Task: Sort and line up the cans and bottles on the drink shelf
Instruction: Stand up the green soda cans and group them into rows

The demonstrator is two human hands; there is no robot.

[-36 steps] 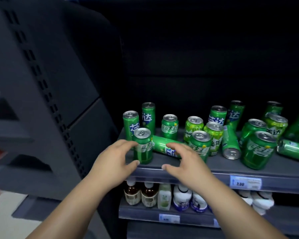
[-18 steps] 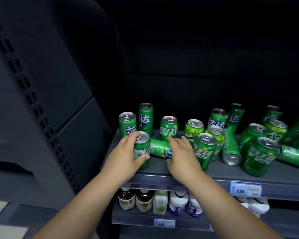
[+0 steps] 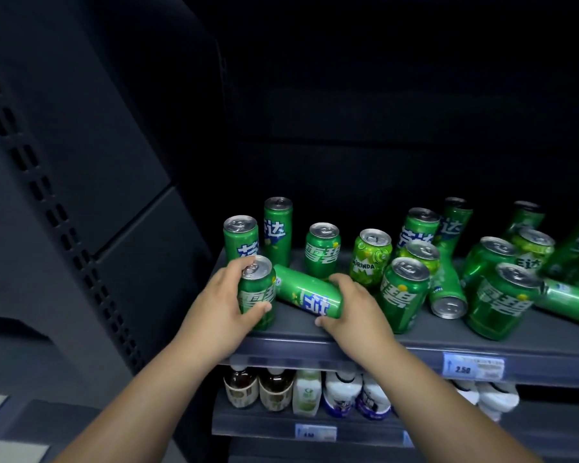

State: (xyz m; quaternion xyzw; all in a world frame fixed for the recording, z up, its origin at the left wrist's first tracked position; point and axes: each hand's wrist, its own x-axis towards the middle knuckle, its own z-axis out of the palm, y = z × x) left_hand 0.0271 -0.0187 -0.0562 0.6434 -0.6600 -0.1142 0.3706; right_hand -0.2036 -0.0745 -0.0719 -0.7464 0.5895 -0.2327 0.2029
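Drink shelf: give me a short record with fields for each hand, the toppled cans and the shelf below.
left hand: grips upright Sprite can, front left
right hand: grips slim Fanta can lying on its side
other toppled cans: mid-shelf can, end toward camera; right-edge can
lower shelf: upright bottles
price tag: 2.50

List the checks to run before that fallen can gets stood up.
1. Left hand grips the front can, which stands upright: ok.
2. Right hand grips the fallen can: ok.
3. Fallen can free of the front can: not ok, its end looks pressed against it.
4. Room beside the right hand: not ok, the yellow-green can stands close to the fingers.
5. Rest of the row upright: not ok, a second can lies flat.
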